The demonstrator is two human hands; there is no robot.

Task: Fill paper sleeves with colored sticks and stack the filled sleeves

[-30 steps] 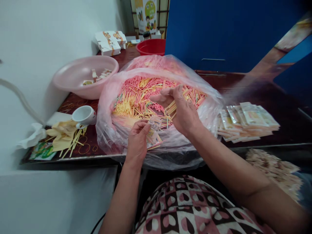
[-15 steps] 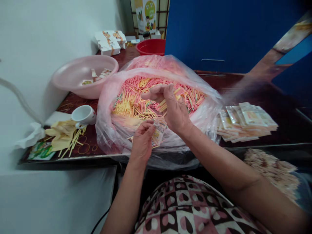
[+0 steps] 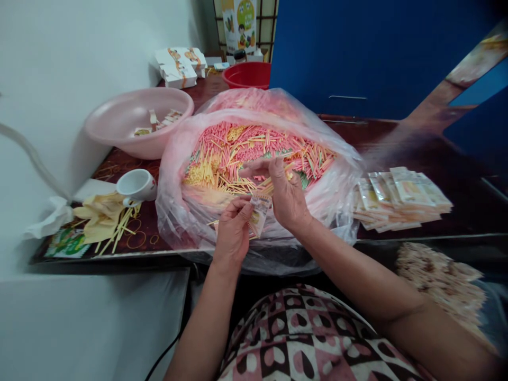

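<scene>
My left hand (image 3: 233, 227) pinches a small clear packet (image 3: 260, 212) with printing on it, in front of a big clear plastic bag (image 3: 178, 209). The bag lies open, full of thin pink, yellow and green sticks (image 3: 262, 151). My right hand (image 3: 289, 200) is just right of the packet, over the near side of the bag. Its fingers curl round several yellow sticks, partly hidden by the palm and thumb, with the stick ends near the packet's top. More printed packets lie partly hidden under my left hand.
A pile of filled packets (image 3: 405, 196) lies right on the dark table; below it is a heap of more packets (image 3: 440, 286). To the left are a pink basin (image 3: 115, 124), a white mug (image 3: 137, 185) and loose yellow sticks (image 3: 119, 233). A red basin (image 3: 248, 76) stands behind.
My right hand has come down a little, closer to the packet, with the yellow sticks still in it. My left hand stays nearly in place, pinching the packet.
</scene>
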